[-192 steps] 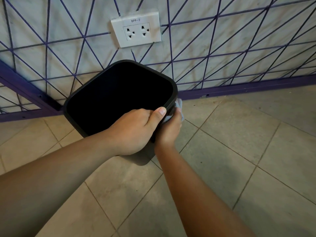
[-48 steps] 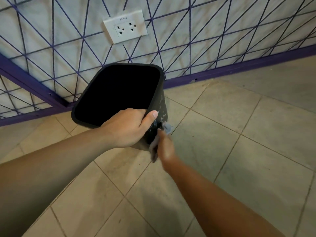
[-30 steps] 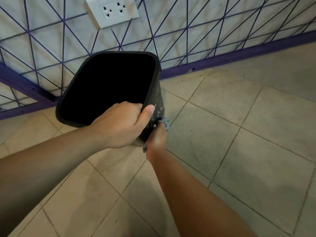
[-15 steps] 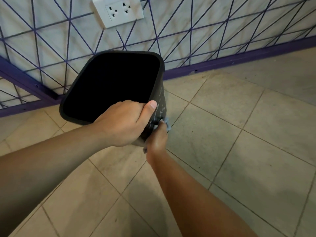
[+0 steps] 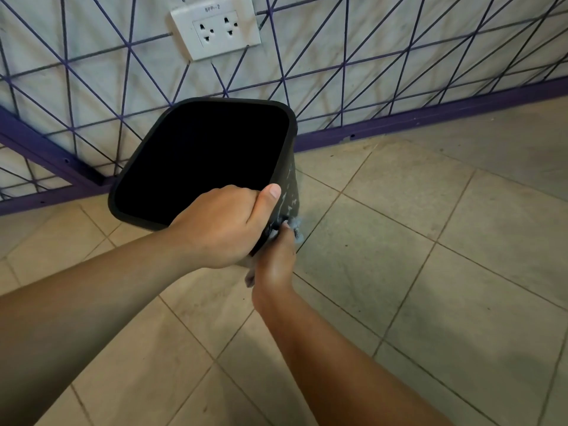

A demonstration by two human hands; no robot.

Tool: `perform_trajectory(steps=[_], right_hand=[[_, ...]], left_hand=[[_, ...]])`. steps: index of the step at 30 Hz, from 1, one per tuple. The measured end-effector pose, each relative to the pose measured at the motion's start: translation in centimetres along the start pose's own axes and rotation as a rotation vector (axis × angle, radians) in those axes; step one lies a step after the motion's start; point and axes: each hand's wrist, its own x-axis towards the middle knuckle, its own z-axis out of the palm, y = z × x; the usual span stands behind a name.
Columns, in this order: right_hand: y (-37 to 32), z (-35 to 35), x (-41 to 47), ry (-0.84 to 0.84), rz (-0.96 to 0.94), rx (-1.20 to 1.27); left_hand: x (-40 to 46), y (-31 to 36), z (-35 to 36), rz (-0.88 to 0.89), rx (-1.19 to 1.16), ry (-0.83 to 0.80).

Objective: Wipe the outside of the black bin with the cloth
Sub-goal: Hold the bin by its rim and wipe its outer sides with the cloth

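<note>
Head view: left hand (image 5: 224, 226) grip clamps the near rim of the black bin (image 5: 199, 158). Right hand (image 5: 275, 261) grip holds the cloth (image 5: 297, 227) against the bin's right outer wall. Bin tilted on the floor (image 5: 415, 272), below the wall socket (image 5: 216, 26).

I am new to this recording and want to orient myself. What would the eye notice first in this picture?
First the black bin, tilted in the middle of the view, its dark opening facing the camera. The left hand grips its near rim, and the right hand presses a pale cloth against its streaked outer side. Behind, a white wall socket sits among purple lines.
</note>
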Motion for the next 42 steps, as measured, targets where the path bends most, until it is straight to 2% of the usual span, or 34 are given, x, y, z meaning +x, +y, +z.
perform_trajectory(steps=[3, 7, 11, 15, 19, 25, 29, 34, 38, 42], right_hand=[[-1.0, 0.2, 0.7, 0.063, 0.005, 0.052], [-0.4, -0.1, -0.9, -0.019, -0.005, -0.057], [-0.7, -0.1, 1.4, 0.042, 0.02, -0.017], [-0.5, 0.0, 1.0, 0.005, -0.006, -0.067], [-0.9, 0.2, 1.8, 0.077, -0.005, -0.041], [0.3, 1.2, 0.0, -0.032, 0.008, 0.046], [-0.5, 1.0, 1.6, 0.053, 0.025, 0.03], [0.1, 1.1, 0.9, 0.024, 0.031, -0.031], [-0.5, 0.8, 2.3, 0.088, 0.05, 0.019], [-0.3, 1.0, 0.6, 0.074, 0.08, 0.006]], left_hand=[[0.3, 0.2, 0.0, -0.005, 0.003, 0.011], [0.5, -0.1, -0.2, -0.007, -0.016, -0.012], [0.7, 0.0, -0.3, 0.0, -0.007, -0.001], [1.0, -0.2, -0.2, 0.004, -0.025, -0.009], [1.1, -0.2, -0.3, 0.017, -0.023, 0.001], [1.2, -0.3, -0.3, 0.039, 0.021, 0.004], [1.2, -0.1, -0.2, 0.04, 0.059, 0.017], [1.3, -0.3, -0.3, 0.05, 0.056, 0.021], [1.2, -0.2, -0.3, 0.059, 0.055, 0.022], [1.3, -0.2, -0.4, 0.053, 0.048, 0.026]])
